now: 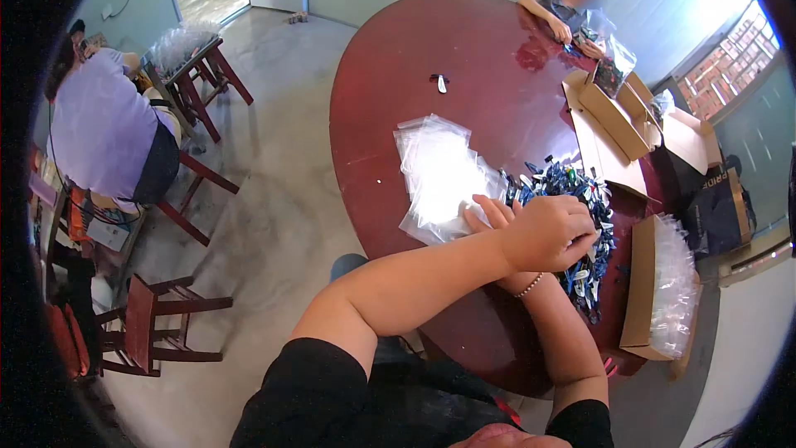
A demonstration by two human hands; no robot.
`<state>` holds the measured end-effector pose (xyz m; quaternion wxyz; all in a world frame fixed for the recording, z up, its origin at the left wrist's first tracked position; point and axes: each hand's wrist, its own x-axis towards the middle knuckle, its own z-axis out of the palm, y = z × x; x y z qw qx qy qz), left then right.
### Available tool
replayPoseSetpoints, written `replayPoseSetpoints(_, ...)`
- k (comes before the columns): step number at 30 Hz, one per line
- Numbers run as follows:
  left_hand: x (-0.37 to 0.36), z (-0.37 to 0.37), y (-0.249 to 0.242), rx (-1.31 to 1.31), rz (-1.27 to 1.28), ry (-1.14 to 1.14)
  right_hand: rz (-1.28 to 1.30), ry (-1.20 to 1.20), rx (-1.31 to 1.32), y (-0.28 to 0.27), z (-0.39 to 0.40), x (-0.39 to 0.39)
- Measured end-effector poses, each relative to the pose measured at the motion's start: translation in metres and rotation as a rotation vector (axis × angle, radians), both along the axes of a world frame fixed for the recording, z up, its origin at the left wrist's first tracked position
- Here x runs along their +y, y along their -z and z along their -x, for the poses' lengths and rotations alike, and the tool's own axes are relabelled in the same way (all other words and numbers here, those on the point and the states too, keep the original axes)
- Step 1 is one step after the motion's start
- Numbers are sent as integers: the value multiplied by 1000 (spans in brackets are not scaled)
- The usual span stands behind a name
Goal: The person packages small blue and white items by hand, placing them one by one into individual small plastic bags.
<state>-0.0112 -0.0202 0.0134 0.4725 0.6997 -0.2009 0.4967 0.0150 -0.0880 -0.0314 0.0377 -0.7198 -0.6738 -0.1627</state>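
Observation:
My forearms cross over the table. My left hand [549, 232] is curled closed above a heap of small dark-blue and whitish clip-like pieces [590, 270]; whatever its fingers hold, if anything, is hidden. Partly behind it, my right hand [491, 214], with a beaded bracelet [529, 286] at the wrist, stretches its fingers over the near right edge of a spread of clear plastic bags [439, 170]. The bags overlap flat on the dark red table [398, 58]. One separate clip-like piece [441, 83] lies farther off, beyond the bags.
An open carton of clear plastic packaging [651, 290] stands right of the heap. Cardboard boxes [613, 116] sit at the back right. A person [568, 4] handles small pieces across the table. Another person [112, 124] sits at left, near wooden stools [143, 323].

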Motion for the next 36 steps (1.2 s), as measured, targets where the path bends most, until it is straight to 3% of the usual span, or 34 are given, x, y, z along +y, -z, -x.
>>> replayPoseSetpoints(3, 2, -3, 3, 57, -16, -9, -36, 6, 12, -3, 8, -4)
replayPoseSetpoints(5, 5, -6, 5, 82, -30, -3, 8, 57, 313, 19, -3, -10)
replayPoseSetpoints(6, 7, -7, 5, 106, -41, 5, 1, 56, 317, 15, -5, -12)
replayPoseSetpoints(8, 10, -8, 5, 146, -25, -4, -52, 136, 680, 6, -5, -16)
replayPoseSetpoints(12, 18, -13, 7, 274, 98, -24, -286, 93, 511, -8, -9, -26)
replayPoseSetpoints(14, 25, -20, 10, 376, 210, 36, -91, 22, 808, -32, -15, -34)
replayPoseSetpoints(15, 29, -20, 9, 418, 243, 12, -150, -99, 598, -22, -34, -36)
replayPoseSetpoints(17, 40, -26, 12, 647, 403, 169, -271, 177, 828, -46, -30, -51)
replayPoseSetpoints(18, 46, -28, 13, 704, 478, 277, -347, 221, 820, -53, -34, -54)
replayPoseSetpoints(20, 51, -25, 8, 832, 600, 472, -522, 333, 1136, -61, -40, -60)
replayPoseSetpoints(22, 51, -22, 6, 891, 679, 686, -562, 370, 1151, -58, -50, -65)
replayPoseSetpoints(24, 47, -22, 11, 890, 677, 743, -540, 457, 1080, -61, -54, -70)
replayPoseSetpoints(27, 44, -19, 6, 967, 380, 521, -565, 405, 1141, -59, -59, -72)
replayPoseSetpoints(32, 41, -24, 17, 923, 576, 439, -824, 377, 1490, -53, -73, -78)
replayPoseSetpoints(36, 45, -26, 15, 863, 636, 378, -948, 439, 1455, -61, -80, -86)
